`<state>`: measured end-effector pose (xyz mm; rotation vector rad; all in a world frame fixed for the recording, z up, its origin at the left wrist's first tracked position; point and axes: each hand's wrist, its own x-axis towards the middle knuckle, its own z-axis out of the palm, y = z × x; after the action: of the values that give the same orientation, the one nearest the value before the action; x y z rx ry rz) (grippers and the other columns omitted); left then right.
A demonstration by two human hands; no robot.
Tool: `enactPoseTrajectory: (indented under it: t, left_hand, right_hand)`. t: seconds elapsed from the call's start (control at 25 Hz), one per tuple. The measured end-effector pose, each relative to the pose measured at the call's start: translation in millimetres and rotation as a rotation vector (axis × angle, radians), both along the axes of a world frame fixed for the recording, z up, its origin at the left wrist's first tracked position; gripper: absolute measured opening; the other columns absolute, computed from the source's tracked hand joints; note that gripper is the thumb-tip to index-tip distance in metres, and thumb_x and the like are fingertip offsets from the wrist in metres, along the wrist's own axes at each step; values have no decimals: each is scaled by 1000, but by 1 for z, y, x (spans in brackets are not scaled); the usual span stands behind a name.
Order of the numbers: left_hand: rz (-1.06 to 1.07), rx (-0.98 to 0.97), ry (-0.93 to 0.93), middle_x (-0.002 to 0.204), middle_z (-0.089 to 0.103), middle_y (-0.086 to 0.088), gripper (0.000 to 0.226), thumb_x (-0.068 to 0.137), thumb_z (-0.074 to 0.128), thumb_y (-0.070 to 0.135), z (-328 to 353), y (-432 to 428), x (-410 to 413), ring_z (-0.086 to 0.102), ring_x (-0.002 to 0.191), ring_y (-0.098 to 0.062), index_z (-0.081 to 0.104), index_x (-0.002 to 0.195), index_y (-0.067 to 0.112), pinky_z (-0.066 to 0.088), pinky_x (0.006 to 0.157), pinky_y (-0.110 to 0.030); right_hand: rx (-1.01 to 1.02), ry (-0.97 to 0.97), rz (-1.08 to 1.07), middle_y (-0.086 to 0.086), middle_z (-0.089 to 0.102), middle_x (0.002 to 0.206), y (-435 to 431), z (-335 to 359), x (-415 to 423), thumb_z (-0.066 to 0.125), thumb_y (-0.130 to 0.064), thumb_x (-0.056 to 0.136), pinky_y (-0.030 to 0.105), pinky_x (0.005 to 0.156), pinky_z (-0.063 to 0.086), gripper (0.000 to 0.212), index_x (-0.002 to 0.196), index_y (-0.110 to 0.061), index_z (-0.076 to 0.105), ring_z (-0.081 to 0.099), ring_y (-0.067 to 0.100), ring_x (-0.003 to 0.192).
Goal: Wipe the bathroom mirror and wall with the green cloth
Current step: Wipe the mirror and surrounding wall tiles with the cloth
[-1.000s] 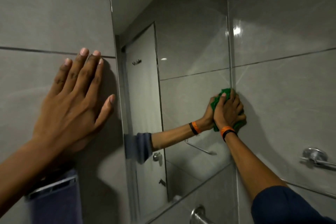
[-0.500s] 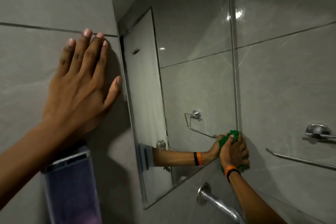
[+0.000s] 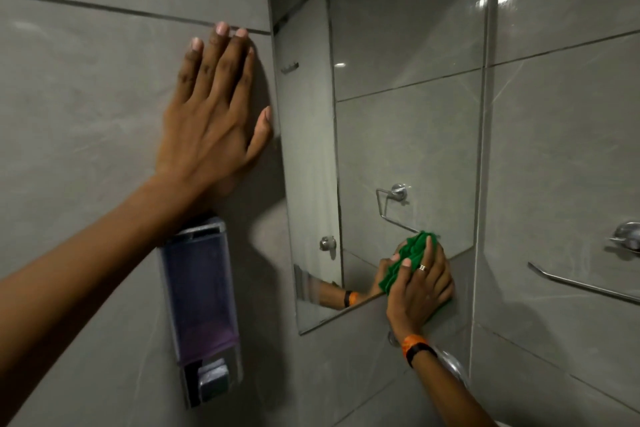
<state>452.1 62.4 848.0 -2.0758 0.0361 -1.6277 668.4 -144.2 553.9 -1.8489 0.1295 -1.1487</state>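
A frameless mirror (image 3: 398,121) hangs on the grey tiled wall (image 3: 86,87). My right hand (image 3: 420,291) presses a crumpled green cloth (image 3: 410,255) flat against the mirror's lower right corner, partly over its bottom edge. The cloth shows above and to the left of my fingers, and a sliver of it below the palm. My left hand (image 3: 214,114) lies flat on the wall tile just left of the mirror's edge, fingers spread, holding nothing. The mirror reflects my right forearm and the cloth.
A wall-mounted soap dispenser (image 3: 202,308) with purple liquid sits right under my left wrist. A chrome towel rail (image 3: 585,282) and its mount (image 3: 627,236) are on the right-hand wall. A chrome fitting (image 3: 450,366) shows below my right wrist.
My right hand has slid the cloth down the mirror's right edge, then leftward along the bottom edge. The view has shifted down and left, revealing the soap dispenser. My left hand stays planted.
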Motion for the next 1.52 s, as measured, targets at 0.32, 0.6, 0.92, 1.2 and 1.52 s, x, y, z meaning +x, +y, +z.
enactPoseTrajectory:
  t: [0.32,0.6,0.92,1.2,1.52]
  left_hand:
    - [8,4,17,170,8,-20,71,106,22,47,-3,4,-6,1,158,-31,10,160,2,2,129,-46]
    - [41,3,58,170,7,-20,72,106,19,47,-3,4,-11,1,158,-30,10,160,1,3,130,-46]
    - [47,-15,76,171,6,-19,70,106,20,43,-4,4,-13,0,158,-29,9,160,0,5,129,-46]
    - [-19,-100,-33,168,17,-20,62,105,25,30,-3,5,-17,9,158,-30,21,157,-3,12,129,-48]
    - [-7,-130,-48,167,23,-20,62,104,24,32,-2,3,-19,15,156,-31,27,156,-3,18,127,-49]
  right_hand:
    - [-231,-189,115,5,37,161,71,-20,-98,27,-44,100,60,119,24,62,155,-16,38,34,31,148]
    - [-233,-242,135,3,32,164,110,-8,-129,25,-46,101,60,122,19,63,159,-21,29,28,27,152]
    - [-170,-284,66,5,37,161,130,62,-143,30,-47,102,57,123,19,62,156,-17,36,34,32,148]
    - [-141,-331,21,9,40,159,129,151,-142,27,-47,104,58,121,21,61,155,-16,37,38,34,144]
    - [-213,-480,17,10,41,159,112,280,-118,28,-47,104,59,121,22,58,154,-21,40,37,33,145]
